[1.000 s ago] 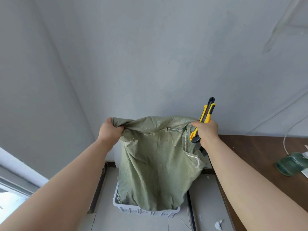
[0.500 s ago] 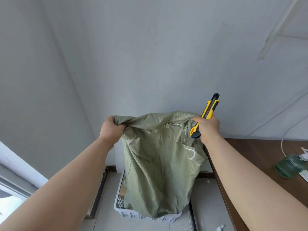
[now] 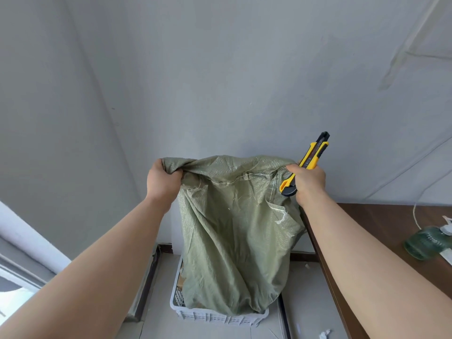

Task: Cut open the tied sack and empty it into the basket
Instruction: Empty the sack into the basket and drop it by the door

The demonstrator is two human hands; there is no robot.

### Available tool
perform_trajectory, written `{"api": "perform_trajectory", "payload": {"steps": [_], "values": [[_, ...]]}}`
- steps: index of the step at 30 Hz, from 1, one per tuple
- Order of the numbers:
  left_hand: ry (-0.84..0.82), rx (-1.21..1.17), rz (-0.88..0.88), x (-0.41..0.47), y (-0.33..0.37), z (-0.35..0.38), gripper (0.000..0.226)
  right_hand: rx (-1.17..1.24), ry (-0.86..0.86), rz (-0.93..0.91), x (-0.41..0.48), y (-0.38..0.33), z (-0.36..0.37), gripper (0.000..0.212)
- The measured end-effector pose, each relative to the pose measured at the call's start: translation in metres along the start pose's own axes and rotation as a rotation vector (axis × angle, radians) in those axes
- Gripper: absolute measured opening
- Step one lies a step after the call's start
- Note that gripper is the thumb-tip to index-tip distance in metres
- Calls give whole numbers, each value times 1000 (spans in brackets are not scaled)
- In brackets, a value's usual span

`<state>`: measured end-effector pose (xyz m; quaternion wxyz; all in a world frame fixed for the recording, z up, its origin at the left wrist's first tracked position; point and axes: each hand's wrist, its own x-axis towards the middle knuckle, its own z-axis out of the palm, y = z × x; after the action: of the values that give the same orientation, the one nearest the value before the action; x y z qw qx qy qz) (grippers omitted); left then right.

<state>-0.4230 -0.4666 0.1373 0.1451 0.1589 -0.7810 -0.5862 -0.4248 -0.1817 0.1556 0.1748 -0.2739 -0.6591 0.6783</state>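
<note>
A green woven sack [image 3: 234, 241] hangs upside down, limp, with its lower end inside a white slatted plastic basket [image 3: 210, 318] on the floor. My left hand [image 3: 163, 182] grips the sack's upper left corner. My right hand [image 3: 308, 182] grips the upper right corner and also holds a yellow and black utility knife [image 3: 310, 157], which points up and to the right. Something brown shows in the basket at its left edge; the rest of what lies in it is hidden by the sack.
A dark wooden table [image 3: 381, 228] stands on the right with a green glass bottle [image 3: 425, 243] and a white cord on it. A grey wall rises straight ahead. A window frame [image 3: 22, 245] is at the lower left. Scraps of paper [image 3: 324, 335] lie on the floor.
Both hands have lifted the sack a little higher. More of the basket's left side shows beside the sack.
</note>
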Motion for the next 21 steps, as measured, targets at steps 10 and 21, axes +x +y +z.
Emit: {"api": "perform_trajectory", "payload": {"steps": [10, 21], "values": [[7, -89, 103, 10, 48, -2, 14, 131, -21, -33, -6, -41, 9, 30], [23, -58, 84, 16, 42, -15, 24, 120, -3, -25, -12, -37, 13, 28]]}}
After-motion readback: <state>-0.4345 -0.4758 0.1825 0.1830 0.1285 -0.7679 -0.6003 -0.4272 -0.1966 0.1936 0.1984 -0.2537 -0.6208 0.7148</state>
